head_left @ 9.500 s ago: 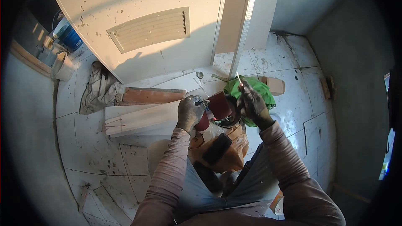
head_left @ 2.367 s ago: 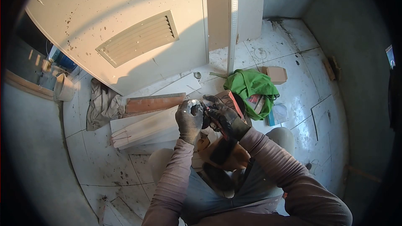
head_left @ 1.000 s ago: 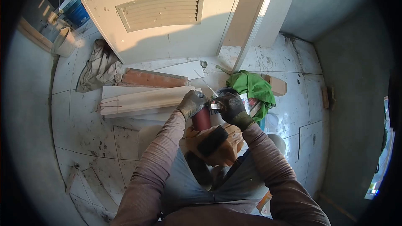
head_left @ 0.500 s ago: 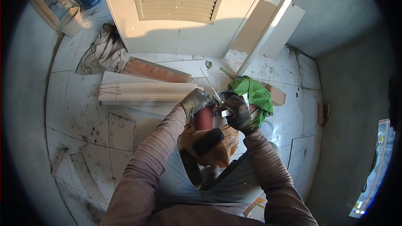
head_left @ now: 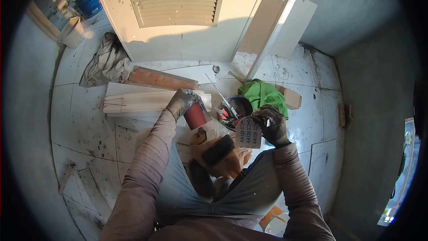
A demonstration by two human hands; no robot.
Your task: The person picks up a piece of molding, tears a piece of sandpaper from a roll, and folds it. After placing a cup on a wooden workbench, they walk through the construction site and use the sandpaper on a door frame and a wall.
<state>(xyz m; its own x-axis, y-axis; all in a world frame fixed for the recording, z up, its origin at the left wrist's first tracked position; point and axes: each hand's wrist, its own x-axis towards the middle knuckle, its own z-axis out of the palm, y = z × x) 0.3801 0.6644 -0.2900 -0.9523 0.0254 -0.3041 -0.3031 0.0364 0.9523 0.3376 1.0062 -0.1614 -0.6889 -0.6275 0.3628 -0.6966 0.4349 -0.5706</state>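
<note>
My left hand [head_left: 180,101], in a dirty work glove, grips a piece of red sandpaper [head_left: 196,115] with its gritty face showing. My right hand [head_left: 273,126], also gloved, is closed on a second sandpaper piece [head_left: 248,134], its pale back printed "AA120" toward me. Something small and whitish shows at the right fingers, too small to name. The two pieces are apart. Between and beyond the hands stands a black bucket [head_left: 240,105] with tools in it, one a long thin pale strip. Crumpled clear plastic [head_left: 217,128] lies just below the bucket.
Pale boards [head_left: 147,101] and a reddish-brown plank [head_left: 162,78] lie on the left. A green cloth [head_left: 265,94] and a small wooden block [head_left: 292,99] are on the right. Ahead stands a vented door panel [head_left: 178,40]; a blue bucket [head_left: 87,0] is at far left.
My hands have moved apart, left hand leftward and right hand rightward. The sandpaper is now in two separate pieces, one per hand, and the printed back of one faces me.
</note>
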